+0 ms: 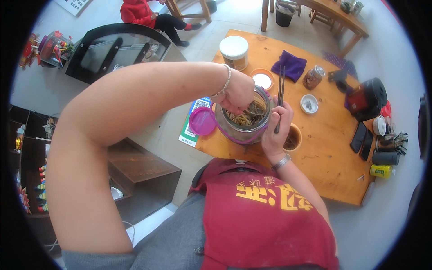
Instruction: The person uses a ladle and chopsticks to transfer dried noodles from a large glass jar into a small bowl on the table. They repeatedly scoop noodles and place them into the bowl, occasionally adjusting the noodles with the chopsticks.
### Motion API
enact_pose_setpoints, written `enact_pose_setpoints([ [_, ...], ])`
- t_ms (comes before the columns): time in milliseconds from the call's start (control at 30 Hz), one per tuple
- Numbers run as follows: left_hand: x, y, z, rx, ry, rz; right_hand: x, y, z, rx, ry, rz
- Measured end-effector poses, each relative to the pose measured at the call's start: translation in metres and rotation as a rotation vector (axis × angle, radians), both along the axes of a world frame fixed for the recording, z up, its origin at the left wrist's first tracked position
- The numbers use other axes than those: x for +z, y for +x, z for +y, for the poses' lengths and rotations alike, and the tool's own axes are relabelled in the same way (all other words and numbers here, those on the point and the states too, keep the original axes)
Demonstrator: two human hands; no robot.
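A wide-mouthed glass jar (248, 127) with purple trim stands tilted before me at the table's near left edge. Thin yellowish and dark dried stalks (243, 118) lie inside it. My left hand (239, 92), with a beaded bracelet at the wrist, reaches into the jar's mouth with curled fingers; its fingertips are partly hidden, so any grip is unclear. A pair of dark chopsticks (281, 82) points upward from my right hand (277, 133), which also rests against the jar's side. Beneath that hand, a round tub (298, 138) of brown strips is partly covered. The purple lid (203, 121) hangs open at the jar's left.
On the wooden table (324, 135) are a white-lidded tub (234, 47), purple cloth (291, 65), drink can (314, 77), ashtray (308, 104), electric kettle (367, 99) and phones (358, 137). A display case (118, 50) stands left; a person in red (140, 15) sits beyond.
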State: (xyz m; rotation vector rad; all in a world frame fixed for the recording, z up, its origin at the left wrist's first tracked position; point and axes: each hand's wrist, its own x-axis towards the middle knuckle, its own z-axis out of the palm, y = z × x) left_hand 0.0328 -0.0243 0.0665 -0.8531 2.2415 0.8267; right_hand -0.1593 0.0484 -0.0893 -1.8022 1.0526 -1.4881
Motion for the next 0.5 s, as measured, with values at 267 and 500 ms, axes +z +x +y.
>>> enact_pose_setpoints([
  [267, -0.034, -0.028, 0.023, 0.411, -0.057, -0.155, -0.004, 0.000, -0.001, -0.006, 0.008, -0.002],
  [500, -0.027, 0.025, 0.007, 0.402, 0.225, 0.201, -0.005, 0.001, 0.000, -0.027, 0.023, -0.048],
])
